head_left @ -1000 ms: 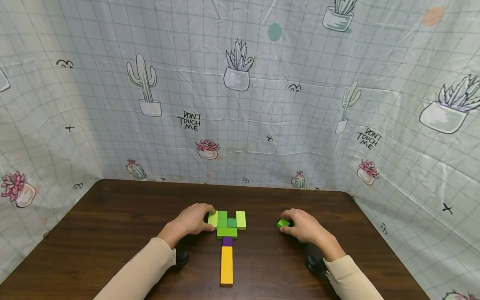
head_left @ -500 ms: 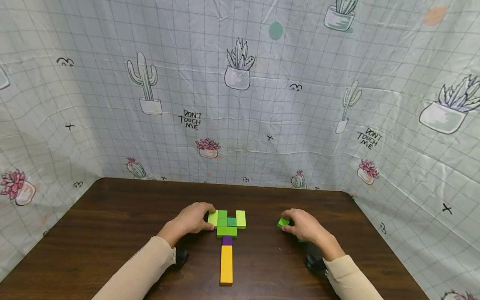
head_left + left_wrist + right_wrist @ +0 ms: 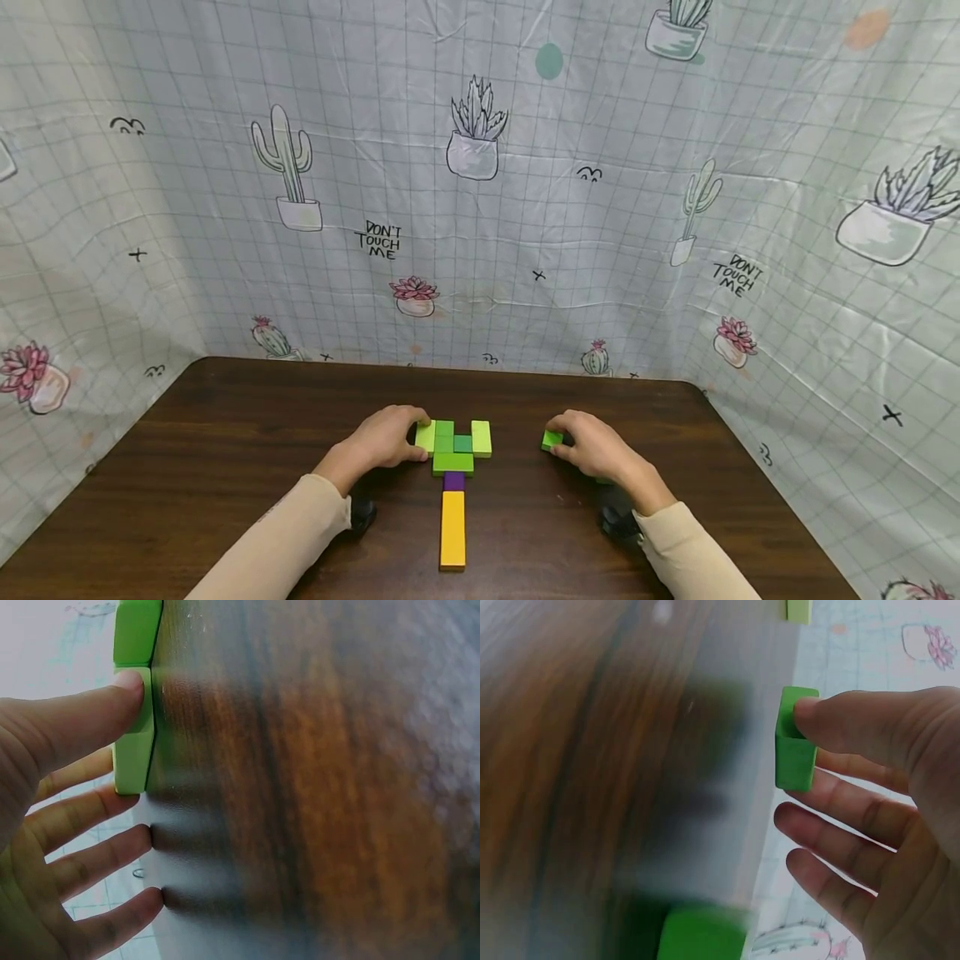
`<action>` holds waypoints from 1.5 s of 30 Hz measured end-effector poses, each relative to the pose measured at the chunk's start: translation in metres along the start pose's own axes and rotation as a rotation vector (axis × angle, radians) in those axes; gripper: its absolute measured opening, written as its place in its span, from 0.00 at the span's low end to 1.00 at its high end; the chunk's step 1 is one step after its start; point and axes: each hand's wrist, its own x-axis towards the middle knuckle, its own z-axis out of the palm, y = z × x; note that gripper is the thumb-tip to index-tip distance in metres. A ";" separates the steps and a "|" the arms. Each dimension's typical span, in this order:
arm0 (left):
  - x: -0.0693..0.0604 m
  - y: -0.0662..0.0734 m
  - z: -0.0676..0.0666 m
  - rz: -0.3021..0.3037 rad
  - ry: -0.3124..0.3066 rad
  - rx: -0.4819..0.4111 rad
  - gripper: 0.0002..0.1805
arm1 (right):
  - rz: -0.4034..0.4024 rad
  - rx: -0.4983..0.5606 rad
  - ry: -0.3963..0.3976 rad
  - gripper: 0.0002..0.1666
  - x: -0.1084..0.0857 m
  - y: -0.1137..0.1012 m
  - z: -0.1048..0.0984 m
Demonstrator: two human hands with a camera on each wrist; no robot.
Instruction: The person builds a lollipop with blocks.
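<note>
At the left side of a flat arrangement of blocks, my left hand (image 3: 386,437) pinches a light green block (image 3: 133,763) between thumb and fingers. The other fingertips of that hand touch the table. Beside this block lie green blocks (image 3: 444,440), a dark green block (image 3: 462,444), another light green block (image 3: 482,439) and a green crosswise block (image 3: 453,463). A purple block (image 3: 453,481) and a long yellow block (image 3: 452,532) run toward me. Off to the right, my right hand (image 3: 600,447) grips a small green block (image 3: 795,761), which appears raised off the table.
Another green block (image 3: 703,934) lies on the table near my right wrist, mostly hidden in the head view. The dark wooden table (image 3: 262,400) ends at a hanging cactus-print curtain (image 3: 480,233) at the back and sides.
My right hand has moved left, toward the arrangement, carrying the small green block. The left hand and the laid blocks stay where they were.
</note>
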 end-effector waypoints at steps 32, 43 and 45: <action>0.000 -0.003 0.001 -0.001 0.009 -0.004 0.28 | -0.209 0.097 -0.092 0.19 0.084 -0.078 0.018; 0.001 -0.001 0.001 0.003 -0.002 -0.013 0.29 | -0.195 0.081 -0.142 0.19 0.092 -0.083 0.023; 0.000 -0.001 0.001 0.003 -0.001 -0.015 0.29 | -0.193 0.083 -0.149 0.19 0.093 -0.083 0.024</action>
